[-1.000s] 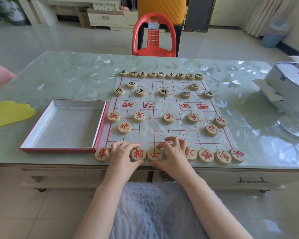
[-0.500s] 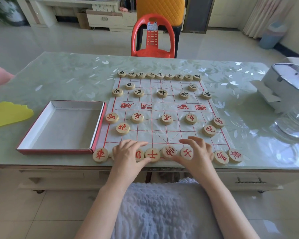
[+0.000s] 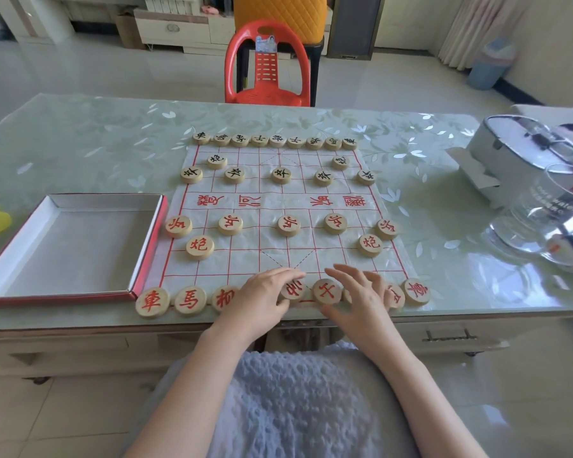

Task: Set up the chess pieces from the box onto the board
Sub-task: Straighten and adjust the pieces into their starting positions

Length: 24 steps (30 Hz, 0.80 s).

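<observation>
**A:** Entry: red discs [image 3: 326, 290]. Location?

**B:** Lower centre of the frame, in a row along the bottom edge of the board [image 3: 278, 206], on the tabletop [image 3: 80, 133]. The box [image 3: 70, 249], at the left of the frame, shows only its white floor.

**A:** Grips?

**B:** Left grip [image 3: 262, 299]: fingers nearly flat, tips resting on the centre disc [image 3: 293, 289], clasping nothing. Right grip [image 3: 361, 295]: fingers spread wide above the discs right of centre, nothing pinched.

**A:** Handling?

**B:** Probably light, rigid wood with smooth faces. The board looks like a thin sheet, so dragging a disc may wrinkle it. Take each disc by the rim, thumb against fingertip, or nudge it from the top face.
</observation>
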Each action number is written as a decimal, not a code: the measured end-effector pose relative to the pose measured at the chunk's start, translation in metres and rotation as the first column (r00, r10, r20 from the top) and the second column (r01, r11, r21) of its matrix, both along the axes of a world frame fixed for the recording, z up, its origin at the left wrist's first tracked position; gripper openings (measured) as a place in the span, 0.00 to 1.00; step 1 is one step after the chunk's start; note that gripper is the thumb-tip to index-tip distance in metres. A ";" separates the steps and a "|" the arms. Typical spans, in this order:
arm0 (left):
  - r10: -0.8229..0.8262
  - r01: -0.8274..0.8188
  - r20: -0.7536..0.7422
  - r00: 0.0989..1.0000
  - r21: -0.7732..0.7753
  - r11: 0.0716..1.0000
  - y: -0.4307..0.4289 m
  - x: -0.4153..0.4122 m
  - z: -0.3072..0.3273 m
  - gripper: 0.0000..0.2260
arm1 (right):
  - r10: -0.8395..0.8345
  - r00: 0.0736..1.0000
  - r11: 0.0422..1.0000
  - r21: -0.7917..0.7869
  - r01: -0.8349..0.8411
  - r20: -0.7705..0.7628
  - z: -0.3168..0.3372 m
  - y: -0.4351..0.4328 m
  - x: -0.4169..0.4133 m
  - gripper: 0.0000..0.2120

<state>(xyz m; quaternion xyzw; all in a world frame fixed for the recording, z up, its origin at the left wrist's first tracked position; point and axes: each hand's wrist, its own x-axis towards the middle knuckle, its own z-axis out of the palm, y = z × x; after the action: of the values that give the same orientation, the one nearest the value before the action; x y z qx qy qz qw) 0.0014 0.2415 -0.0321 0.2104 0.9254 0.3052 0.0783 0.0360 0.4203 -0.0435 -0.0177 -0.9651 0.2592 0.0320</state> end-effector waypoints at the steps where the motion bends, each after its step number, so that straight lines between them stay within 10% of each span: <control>1: -0.003 0.003 -0.008 1.000 -0.009 1.000 0.000 0.000 -0.002 0.22 | 0.005 1.000 1.000 0.004 -0.005 -0.006 -0.002 -0.001 -0.001 0.25; 9: 0.129 -0.162 -0.228 0.965 -0.136 0.977 0.003 -0.001 -0.005 0.27 | -0.032 0.999 0.996 0.079 0.035 -0.041 -0.008 -0.002 -0.007 0.26; 13: 0.101 -0.125 -0.207 0.973 -0.104 0.987 0.002 0.002 -0.006 0.29 | 0.002 1.000 0.995 0.102 0.000 -0.021 -0.001 0.001 -0.005 0.38; 20: 0.071 -0.077 -0.135 0.988 -0.041 0.996 -0.005 0.012 -0.005 0.23 | 0.077 0.997 0.988 0.132 -0.078 0.015 -0.005 0.003 -0.003 0.22; 24: 0.107 -0.122 -0.155 0.982 -0.086 0.989 -0.006 0.006 -0.009 0.24 | -0.027 1.000 0.984 0.175 0.029 -0.009 -0.003 0.000 -0.007 0.29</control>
<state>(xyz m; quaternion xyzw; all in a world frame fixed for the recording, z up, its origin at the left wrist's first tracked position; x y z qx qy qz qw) 0.0070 0.2356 -0.0416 0.1752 0.9527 0.2482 0.0005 0.0285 0.4199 -0.0465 -0.0276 -0.9837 0.1730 0.0402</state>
